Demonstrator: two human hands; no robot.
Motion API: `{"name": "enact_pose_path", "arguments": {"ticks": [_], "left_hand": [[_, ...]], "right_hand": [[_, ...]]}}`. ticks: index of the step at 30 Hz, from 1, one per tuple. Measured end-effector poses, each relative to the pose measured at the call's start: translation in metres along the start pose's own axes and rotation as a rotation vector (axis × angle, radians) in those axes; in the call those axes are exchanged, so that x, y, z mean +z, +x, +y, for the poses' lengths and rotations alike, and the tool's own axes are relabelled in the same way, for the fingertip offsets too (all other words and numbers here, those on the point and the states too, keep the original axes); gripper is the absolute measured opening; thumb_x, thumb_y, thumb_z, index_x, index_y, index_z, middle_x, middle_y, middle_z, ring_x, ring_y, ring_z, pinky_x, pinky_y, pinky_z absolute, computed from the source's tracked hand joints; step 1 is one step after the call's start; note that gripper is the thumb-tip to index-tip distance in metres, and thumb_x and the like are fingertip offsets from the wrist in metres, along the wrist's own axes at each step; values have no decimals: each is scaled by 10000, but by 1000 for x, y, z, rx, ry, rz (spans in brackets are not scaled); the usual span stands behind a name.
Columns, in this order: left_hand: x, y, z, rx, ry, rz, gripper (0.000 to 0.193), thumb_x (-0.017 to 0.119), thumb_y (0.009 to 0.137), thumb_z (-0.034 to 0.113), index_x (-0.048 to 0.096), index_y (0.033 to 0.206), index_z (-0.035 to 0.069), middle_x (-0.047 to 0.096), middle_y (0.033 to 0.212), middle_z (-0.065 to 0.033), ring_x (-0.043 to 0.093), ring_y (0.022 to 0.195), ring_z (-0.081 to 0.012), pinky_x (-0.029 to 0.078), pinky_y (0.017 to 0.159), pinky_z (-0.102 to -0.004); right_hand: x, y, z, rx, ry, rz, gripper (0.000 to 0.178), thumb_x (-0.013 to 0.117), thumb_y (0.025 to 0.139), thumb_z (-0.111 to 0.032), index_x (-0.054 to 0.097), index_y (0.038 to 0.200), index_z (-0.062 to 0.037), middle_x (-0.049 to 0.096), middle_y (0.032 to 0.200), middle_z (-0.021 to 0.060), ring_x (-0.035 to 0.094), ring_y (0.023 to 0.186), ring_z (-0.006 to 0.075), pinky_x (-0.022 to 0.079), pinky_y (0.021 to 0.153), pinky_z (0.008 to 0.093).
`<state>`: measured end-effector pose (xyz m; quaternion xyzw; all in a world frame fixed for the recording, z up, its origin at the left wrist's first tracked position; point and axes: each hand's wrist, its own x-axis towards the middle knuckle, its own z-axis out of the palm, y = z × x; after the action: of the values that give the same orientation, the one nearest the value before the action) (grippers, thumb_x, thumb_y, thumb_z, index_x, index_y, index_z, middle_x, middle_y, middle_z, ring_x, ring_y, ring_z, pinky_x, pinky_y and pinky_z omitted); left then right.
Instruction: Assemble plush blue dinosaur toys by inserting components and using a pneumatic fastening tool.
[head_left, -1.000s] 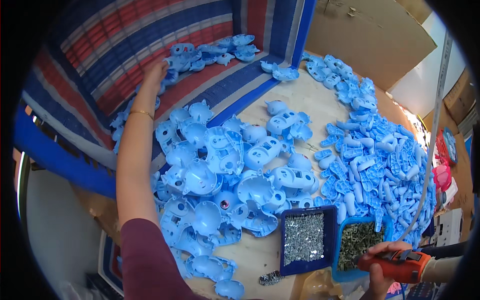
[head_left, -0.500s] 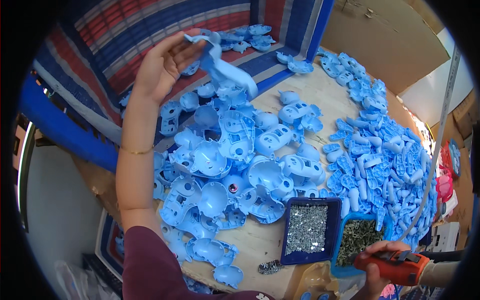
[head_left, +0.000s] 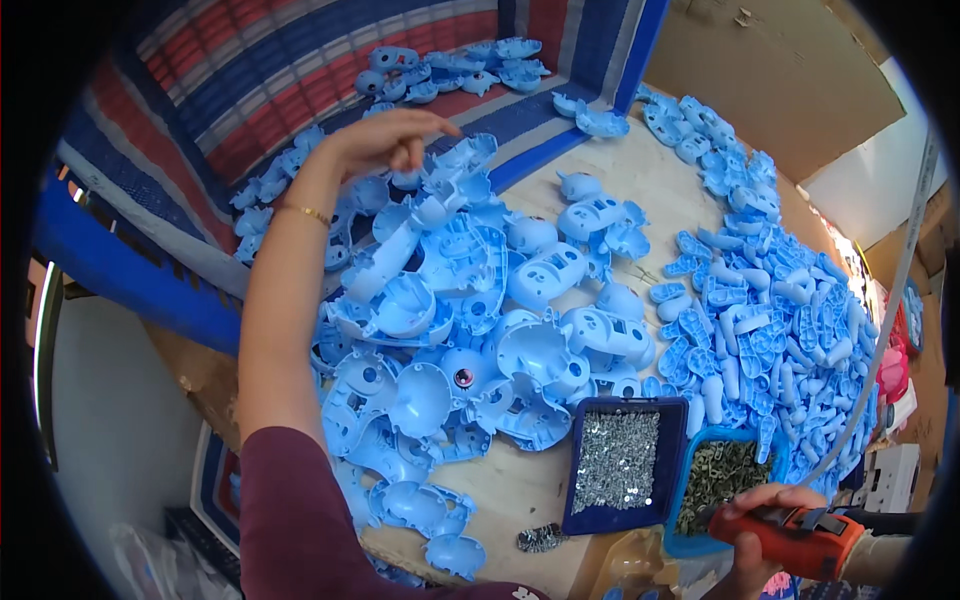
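My left hand (head_left: 392, 138) is stretched over the far part of a heap of light blue plastic shell halves (head_left: 425, 395). Its index finger points out to the right while the others curl loosely, and nothing shows in its grasp. Just below that hand, more blue shell pieces (head_left: 460, 165) are piled up. At the lower right, my right hand (head_left: 752, 540) is wrapped round a red and black power screwdriver (head_left: 800, 538). The tool's front end reaches over a light blue tray (head_left: 680, 535) of small dark metal parts.
A dark blue tray (head_left: 573, 500) holds small silver screws, with a few loose screws (head_left: 541, 538) beside it. Many small blue limb-like pieces (head_left: 760, 330) cover the table's right side. A striped, blue-edged bin (head_left: 350, 60) with more shells stands at the far left. Cardboard (head_left: 770, 90) rises behind.
My left hand has let go of the blue shell piece, which now appears to lie on the heap. The hand has lowered and shifted slightly right. My right hand stays nearly still with the screwdriver.
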<state>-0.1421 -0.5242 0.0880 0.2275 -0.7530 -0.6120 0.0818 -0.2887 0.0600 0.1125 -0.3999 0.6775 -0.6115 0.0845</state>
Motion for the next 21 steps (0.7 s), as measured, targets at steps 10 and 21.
{"name": "enact_pose_path", "arguments": {"ticks": [10,21], "left_hand": [[-44,48,-89,-354,1223,365,846,561,732,785,571,1356,214,508,1437,-160,370,1391,-379,12,1137,-663],[3,28,-100,192,1154,273,215,725,770,157,693,977,104,658,993,-141,643,993,-327,515,846,-426]], "right_hand": [[-2,4,2,3,-9,18,589,810,819,-297,394,1165,-64,628,927,171,641,720,204,547,682,304],[1,0,-8,48,16,-5,587,814,813,-275,398,1164,-55,630,943,175,645,730,202,547,693,299]]}}
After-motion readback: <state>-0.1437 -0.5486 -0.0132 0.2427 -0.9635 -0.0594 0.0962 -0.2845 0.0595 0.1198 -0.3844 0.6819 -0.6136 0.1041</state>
